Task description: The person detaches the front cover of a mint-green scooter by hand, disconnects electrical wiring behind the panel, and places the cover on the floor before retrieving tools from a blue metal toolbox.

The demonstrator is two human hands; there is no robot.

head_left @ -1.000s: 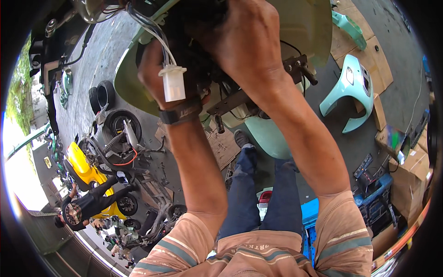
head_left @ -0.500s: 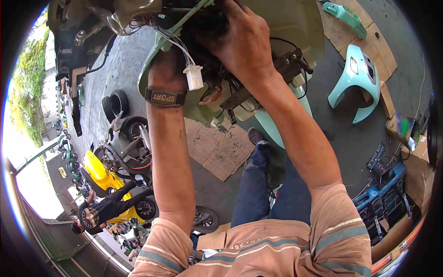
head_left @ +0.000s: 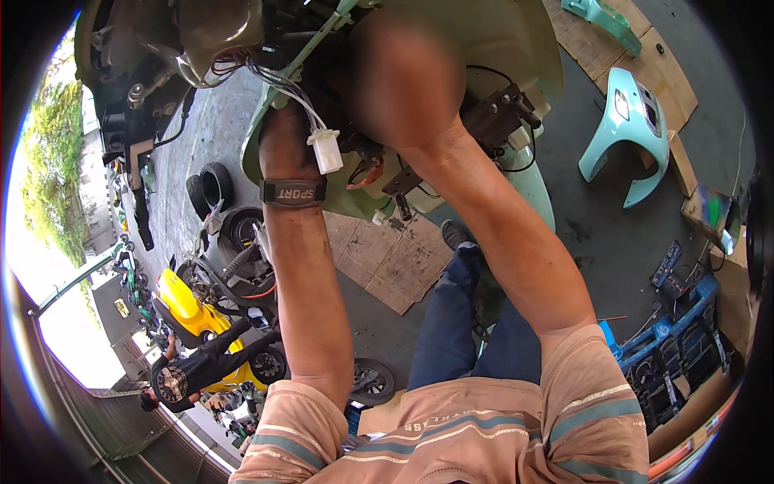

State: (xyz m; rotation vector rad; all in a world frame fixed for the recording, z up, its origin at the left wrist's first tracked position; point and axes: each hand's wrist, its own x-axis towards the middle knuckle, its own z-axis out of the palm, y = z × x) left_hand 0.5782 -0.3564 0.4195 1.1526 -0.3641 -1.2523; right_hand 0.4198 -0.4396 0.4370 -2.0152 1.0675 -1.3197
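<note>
Green panel [head_left: 522,52]: probably light, stiff; grip along edges.
Left hand [head_left: 286,145]: by panel's left edge; finger state indiscernible.
Right hand [head_left: 407,85]: blurred; finger state indiscernible.

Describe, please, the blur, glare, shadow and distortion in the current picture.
Head view: right hand heavily blurred, white connector fairly sharp; head view: left hand in dark shadow, glare whitening the far left; head view: edges curving near the black rim.
</note>
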